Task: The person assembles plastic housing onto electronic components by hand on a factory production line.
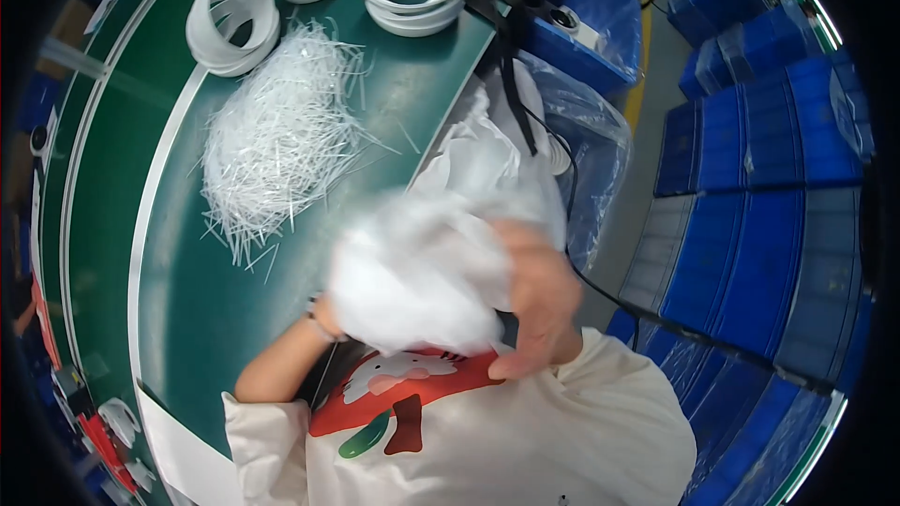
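Note:
In front of my chest is a white, crumpled, sheet-like thing [422,272], badly blurred by motion; whether it is cloth or thin plastic I cannot make out. My right hand [539,295] is against its right side, its fingers bent downward and smeared. From the left, my left forearm [281,361], with bracelets at the wrist, reaches up to the white thing, which hides my left hand. Beyond it, a heap of thin, clear-white strips [277,136] lies on the green table [216,319].
White, slotted ring-shaped parts [408,14] stand along the table's far side. At the right are a blue bin [600,23] lined with clear plastic, a black strap [511,84], a thin cable [605,292] and stacked blue crates [759,253]. White crumpled sheeting [478,145] hangs by the table edge.

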Tool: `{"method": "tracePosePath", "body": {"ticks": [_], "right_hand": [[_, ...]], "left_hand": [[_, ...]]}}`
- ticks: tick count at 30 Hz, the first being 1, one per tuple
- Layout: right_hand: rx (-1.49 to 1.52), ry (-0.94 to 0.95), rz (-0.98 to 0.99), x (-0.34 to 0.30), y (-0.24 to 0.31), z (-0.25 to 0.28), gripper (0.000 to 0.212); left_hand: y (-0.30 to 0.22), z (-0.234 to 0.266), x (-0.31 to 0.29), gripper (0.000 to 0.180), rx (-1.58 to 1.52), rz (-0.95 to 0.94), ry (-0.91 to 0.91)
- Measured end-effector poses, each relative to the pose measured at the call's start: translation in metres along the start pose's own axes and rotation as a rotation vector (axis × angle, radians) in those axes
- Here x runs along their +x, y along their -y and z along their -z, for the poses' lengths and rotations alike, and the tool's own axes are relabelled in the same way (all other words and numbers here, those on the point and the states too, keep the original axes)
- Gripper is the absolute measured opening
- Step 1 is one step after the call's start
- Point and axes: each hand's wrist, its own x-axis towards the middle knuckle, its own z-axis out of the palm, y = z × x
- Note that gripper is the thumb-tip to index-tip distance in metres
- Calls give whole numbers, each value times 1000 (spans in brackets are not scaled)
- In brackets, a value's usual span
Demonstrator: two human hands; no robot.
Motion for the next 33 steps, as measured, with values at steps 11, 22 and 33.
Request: {"method": "tracePosePath", "body": {"ticks": [11,22,33], "right_hand": [[-616,-46,65,-34,-57,-55,32],[127,678,-233,-23,-85,35,20],[161,374,-335,10,-113,-19,21]], "left_hand": [[52,-81,-61,36,-987,684,-198],[-14,-45,-55,78,-1034,258,-283],[5,-46,-94,75,-1959,-250,-192]]}}
